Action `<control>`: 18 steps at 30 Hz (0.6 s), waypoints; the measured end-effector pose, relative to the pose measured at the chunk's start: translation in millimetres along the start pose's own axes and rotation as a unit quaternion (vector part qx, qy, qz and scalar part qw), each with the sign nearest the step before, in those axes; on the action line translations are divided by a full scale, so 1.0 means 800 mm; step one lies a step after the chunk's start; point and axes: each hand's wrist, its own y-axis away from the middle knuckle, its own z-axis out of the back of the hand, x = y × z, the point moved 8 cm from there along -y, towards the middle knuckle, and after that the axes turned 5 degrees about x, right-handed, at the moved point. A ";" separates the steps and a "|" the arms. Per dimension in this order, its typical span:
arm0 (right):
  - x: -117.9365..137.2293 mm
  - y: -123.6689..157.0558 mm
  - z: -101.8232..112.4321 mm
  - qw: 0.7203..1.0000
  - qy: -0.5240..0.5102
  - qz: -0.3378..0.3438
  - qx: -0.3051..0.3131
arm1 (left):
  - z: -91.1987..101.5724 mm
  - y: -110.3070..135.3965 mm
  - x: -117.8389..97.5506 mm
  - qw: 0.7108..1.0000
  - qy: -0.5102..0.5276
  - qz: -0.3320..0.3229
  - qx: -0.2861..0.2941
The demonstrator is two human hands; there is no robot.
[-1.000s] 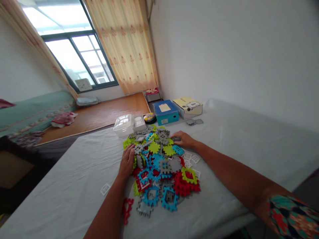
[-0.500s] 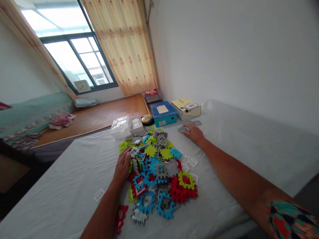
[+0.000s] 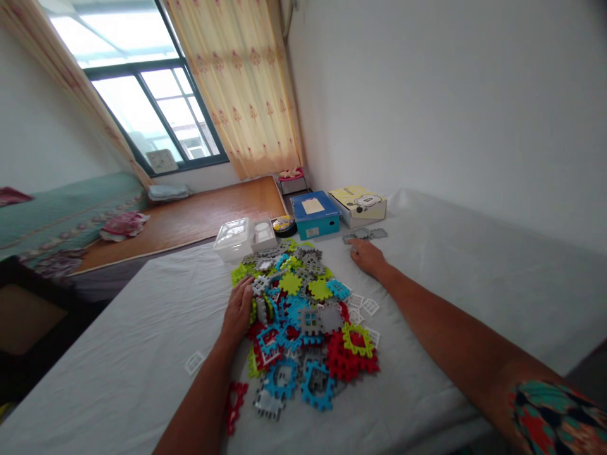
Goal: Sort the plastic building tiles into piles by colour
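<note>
A heap of interlocking toy building panels (image 3: 294, 309) in blue, red, lime and grey lies on the pale sheet. My left hand (image 3: 238, 309) rests along the heap's left side, fingers stretched against its edge, beside a grey window-grid panel (image 3: 260, 284). To the heap's right, my right hand (image 3: 368, 258) is just in front of a row of grey panels (image 3: 365, 235). Its fingertips point at the row's left end, and nothing shows in them. Several small white window grids (image 3: 370, 307) lie at the heap's right edge.
Behind the heap stand a clear plastic box (image 3: 233, 240), a small white box (image 3: 263, 235), a round black tin (image 3: 284, 225), a blue box (image 3: 315, 215) and a yellow-and-white box (image 3: 359, 205). One white grid (image 3: 195, 363) and a red panel (image 3: 236, 406) lie at the left.
My right hand has drawn back slightly from the grey panels, leaving more of the row in sight. My left hand stays at the heap's edge. The whole view has shifted a little.
</note>
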 end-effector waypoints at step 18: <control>0.111 0.022 -0.015 0.958 -0.174 0.228 -0.009 | -0.003 0.000 0.001 1.000 -0.004 -0.015 -0.004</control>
